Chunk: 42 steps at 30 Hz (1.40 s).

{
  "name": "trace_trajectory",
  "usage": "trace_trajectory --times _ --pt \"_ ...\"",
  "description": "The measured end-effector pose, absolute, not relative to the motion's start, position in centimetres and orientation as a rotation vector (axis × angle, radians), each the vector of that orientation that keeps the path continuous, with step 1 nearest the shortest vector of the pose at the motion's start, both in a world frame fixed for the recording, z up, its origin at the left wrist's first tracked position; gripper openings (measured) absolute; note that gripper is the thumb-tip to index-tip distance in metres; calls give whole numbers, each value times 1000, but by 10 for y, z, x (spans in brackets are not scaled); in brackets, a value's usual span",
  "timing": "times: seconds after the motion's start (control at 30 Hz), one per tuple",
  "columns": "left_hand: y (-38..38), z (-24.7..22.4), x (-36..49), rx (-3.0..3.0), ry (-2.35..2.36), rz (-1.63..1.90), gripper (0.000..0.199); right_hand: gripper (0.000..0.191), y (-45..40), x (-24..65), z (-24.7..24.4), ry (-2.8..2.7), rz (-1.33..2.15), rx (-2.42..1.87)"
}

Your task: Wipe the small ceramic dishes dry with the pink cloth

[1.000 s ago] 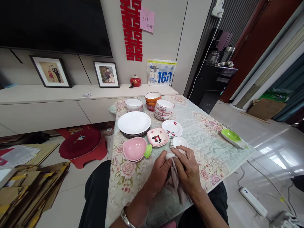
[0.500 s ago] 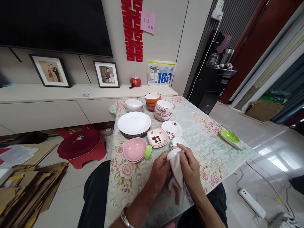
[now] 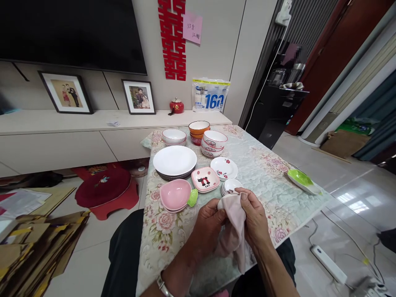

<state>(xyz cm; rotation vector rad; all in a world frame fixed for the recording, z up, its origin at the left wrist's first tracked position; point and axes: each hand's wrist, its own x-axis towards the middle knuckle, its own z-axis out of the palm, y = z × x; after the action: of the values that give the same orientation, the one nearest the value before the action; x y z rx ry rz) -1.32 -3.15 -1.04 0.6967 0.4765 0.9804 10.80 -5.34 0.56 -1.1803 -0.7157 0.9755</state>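
My left hand (image 3: 210, 220) is closed on the edge of a small white dish (image 3: 220, 203), which is mostly covered by cloth. The pale pink cloth (image 3: 234, 216) is gripped in my right hand (image 3: 255, 216), draped over the dish and hanging below it. Just beyond my fingers sits a stack of small white dishes (image 3: 230, 184). Left of that stack are square pink cat plates (image 3: 205, 175) and pink leaf-handled bowls (image 3: 175, 194). White plates with red flowers (image 3: 223, 167) lie behind.
Large white plates (image 3: 175, 160), white bowls (image 3: 174, 135), orange bowls (image 3: 198, 127) and red-rimmed bowls (image 3: 215, 139) stand toward the back of the cloth-covered table (image 3: 256, 177). A green dish (image 3: 301, 180) lies near the right edge. A red stool (image 3: 103, 185) and flattened cardboard (image 3: 40, 243) are left.
The cloth has moved up over the small white dish, hiding most of its inside. My right hand has shifted slightly right and turned; my left hand keeps its hold.
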Motion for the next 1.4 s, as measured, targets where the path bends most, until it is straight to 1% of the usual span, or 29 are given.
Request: trace_trajectory --times 0.1,0.2,0.27,0.37,0.43,0.53,0.63,0.7,0.77,0.83,0.87,0.97,1.0,1.13,1.23,1.4 --pt "-29 -12 -14 678 451 942 20 43 -56 108 4 -740 1008 -1166" --pt "-26 -16 -16 807 501 951 20 37 -57 118 2 -821 955 -1219" --pt "-25 -18 -17 859 509 974 25 34 -56 126 3 -906 861 -1293" --pt "-25 -17 -16 863 486 974 32 32 -53 132 7 -1068 618 -1424" --pt "-26 -15 -16 880 480 935 29 31 -51 131 8 -1132 474 -1479" --pt "-26 -15 -15 877 480 906 28 30 -51 123 5 -1166 377 -1497" --pt "-25 -18 -16 851 550 978 24 31 -52 112 0 -1261 328 -1450" --pt "-24 -19 -17 862 639 1030 23 37 -54 106 -2 -1347 293 -1417" --pt "-23 -17 -18 884 696 1047 22 45 -55 103 -1 -1404 283 -1413" --pt "-22 -15 -18 900 708 1043 22 47 -55 103 1 -1434 305 -1421" --pt "-22 -15 -18 908 711 1042 22 44 -55 104 3 -1436 319 -1424" --pt "-22 -15 -17 890 691 1030 24 25 -55 108 7 -1385 372 -1409" --pt "-22 -16 -17 876 671 1016 26 22 -55 110 8 -1350 398 -1402" --pt "-22 -22 -17 826 577 946 31 30 -53 116 10 -1151 532 -1436" --pt "-22 -24 -19 820 517 910 28 34 -51 118 8 -1084 571 -1477" --pt "-20 -23 -22 793 490 939 22 31 -46 113 5 -1341 537 -1429"
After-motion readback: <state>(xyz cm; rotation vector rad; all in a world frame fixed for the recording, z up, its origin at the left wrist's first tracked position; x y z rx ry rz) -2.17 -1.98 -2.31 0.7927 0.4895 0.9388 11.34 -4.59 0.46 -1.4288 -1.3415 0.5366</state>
